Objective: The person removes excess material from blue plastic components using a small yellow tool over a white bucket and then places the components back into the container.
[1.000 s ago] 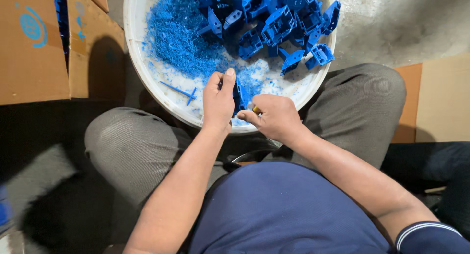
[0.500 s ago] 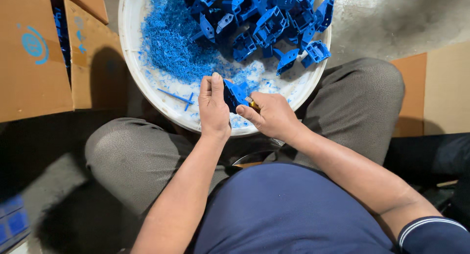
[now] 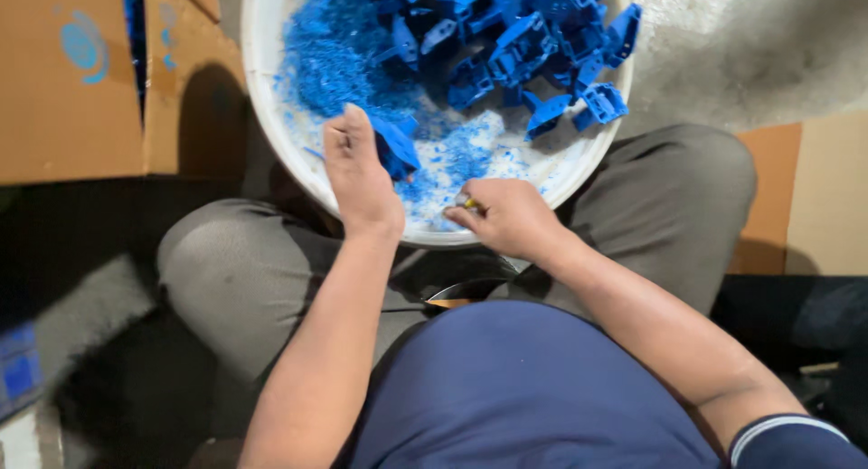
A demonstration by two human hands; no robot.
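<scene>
Left hand (image 3: 359,175) shifted left, gripping blue plastic part (image 3: 394,145) over white basin (image 3: 271,153); right hand (image 3: 506,218) closed on small yellow-tipped tool (image 3: 467,202); trimming step; next calls for tool meeting part edge

Single head view: we look steeply down from our own head, close in, over our navy shirt (image 3: 533,388) and grey-trousered knees (image 3: 235,270). The white basin (image 3: 271,135) fills the top edge. Cardboard box (image 3: 81,80) sits top left.

L hand (image 3: 357,175), R hand (image 3: 506,216) clenched, close.
</scene>
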